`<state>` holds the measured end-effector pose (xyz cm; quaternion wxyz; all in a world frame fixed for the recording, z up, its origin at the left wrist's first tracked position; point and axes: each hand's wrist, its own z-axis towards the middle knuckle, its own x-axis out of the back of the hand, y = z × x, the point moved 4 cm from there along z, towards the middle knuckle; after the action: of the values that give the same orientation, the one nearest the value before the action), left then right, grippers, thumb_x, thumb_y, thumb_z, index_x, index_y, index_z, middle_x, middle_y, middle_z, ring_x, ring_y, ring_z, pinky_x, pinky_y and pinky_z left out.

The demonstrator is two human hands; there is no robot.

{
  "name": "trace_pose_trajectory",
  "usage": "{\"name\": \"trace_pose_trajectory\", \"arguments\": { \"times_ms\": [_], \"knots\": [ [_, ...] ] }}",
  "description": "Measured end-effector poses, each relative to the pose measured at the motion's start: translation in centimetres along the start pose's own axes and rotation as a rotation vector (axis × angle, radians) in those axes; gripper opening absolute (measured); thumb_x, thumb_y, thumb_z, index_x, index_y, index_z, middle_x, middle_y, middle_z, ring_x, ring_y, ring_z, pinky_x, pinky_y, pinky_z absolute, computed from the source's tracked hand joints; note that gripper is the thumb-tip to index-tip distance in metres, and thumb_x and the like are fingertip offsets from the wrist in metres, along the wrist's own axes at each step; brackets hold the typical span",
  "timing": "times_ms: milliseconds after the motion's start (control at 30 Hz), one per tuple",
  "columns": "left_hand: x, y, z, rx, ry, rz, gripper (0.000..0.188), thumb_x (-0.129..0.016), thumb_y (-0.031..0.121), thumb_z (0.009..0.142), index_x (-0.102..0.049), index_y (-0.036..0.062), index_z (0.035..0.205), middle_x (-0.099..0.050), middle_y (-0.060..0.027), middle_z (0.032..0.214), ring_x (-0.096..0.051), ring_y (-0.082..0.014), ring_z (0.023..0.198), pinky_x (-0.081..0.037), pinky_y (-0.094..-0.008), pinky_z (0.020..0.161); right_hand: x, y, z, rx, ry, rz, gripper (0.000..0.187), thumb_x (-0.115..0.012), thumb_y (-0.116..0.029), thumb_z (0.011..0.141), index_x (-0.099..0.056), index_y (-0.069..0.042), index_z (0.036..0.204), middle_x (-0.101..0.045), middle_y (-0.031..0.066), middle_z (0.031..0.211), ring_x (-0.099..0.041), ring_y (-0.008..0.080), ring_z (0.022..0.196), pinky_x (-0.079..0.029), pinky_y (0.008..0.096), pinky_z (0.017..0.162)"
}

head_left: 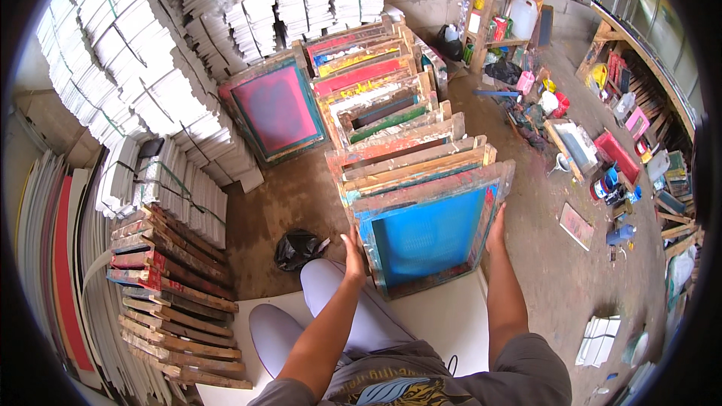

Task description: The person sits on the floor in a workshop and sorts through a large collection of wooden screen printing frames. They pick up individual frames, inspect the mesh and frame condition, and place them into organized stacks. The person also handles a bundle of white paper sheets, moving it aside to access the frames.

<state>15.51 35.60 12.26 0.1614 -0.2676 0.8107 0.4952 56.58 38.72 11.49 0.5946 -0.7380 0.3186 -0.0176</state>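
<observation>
A wooden screen-printing frame (429, 229) with bright blue mesh stands tilted in front of me, at the near end of a row of similar frames. My left hand (353, 257) grips its left side low down, thumb toward me and some fingers hidden. On the opposite edge my right hand (496, 231) is closed around the side, its fingers mostly behind the wood. Close behind it lean several more paint-stained wooden frames (406, 152). A frame with pink mesh (277, 109) leans apart from the row, against the paper stacks.
Tall bundles of white paper (143, 68) rise at the back left. Stacked wooden frames (177, 301) lie to my left. Near my knee sits a black plastic bag (297, 248). Paint containers (604, 183) and a red tray (617, 156) are on the right; a wooden shelf (511, 41) stands behind.
</observation>
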Motion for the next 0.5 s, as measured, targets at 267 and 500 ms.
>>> {"name": "trace_pose_trajectory", "arguments": {
  "times_ms": [267, 500],
  "knots": [
    [0.0, -4.3, 1.9, 0.073, -0.153, -0.248, 0.071, -0.028, 0.059, 0.108, -0.028, 0.012, 0.161, -0.036, -0.0069, 0.16, -0.035, -0.0249, 0.145, -0.026, -0.0402, 0.121, -0.3, -0.5, 2.2, 0.008, -0.041, 0.045, 0.075, -0.028, -0.062, 0.104, -0.043, -0.006, 0.152, -0.052, 0.009, 0.15, -0.049, 0.0281, 0.136, -0.035, 0.0409, 0.116],
    [-3.7, -4.4, 1.8, 0.028, -0.22, -0.014, 0.074, -0.026, 0.059, 0.108, -0.02, 0.0082, 0.163, -0.03, -0.0087, 0.164, -0.025, -0.0241, 0.151, -0.016, -0.0374, 0.124, -0.3, -1.9, 4.9, 0.047, 0.045, -0.069, 0.082, -0.026, -0.067, 0.104, -0.037, -0.005, 0.156, -0.047, 0.008, 0.154, -0.043, 0.0282, 0.141, -0.031, 0.0398, 0.118]
  ]
}}
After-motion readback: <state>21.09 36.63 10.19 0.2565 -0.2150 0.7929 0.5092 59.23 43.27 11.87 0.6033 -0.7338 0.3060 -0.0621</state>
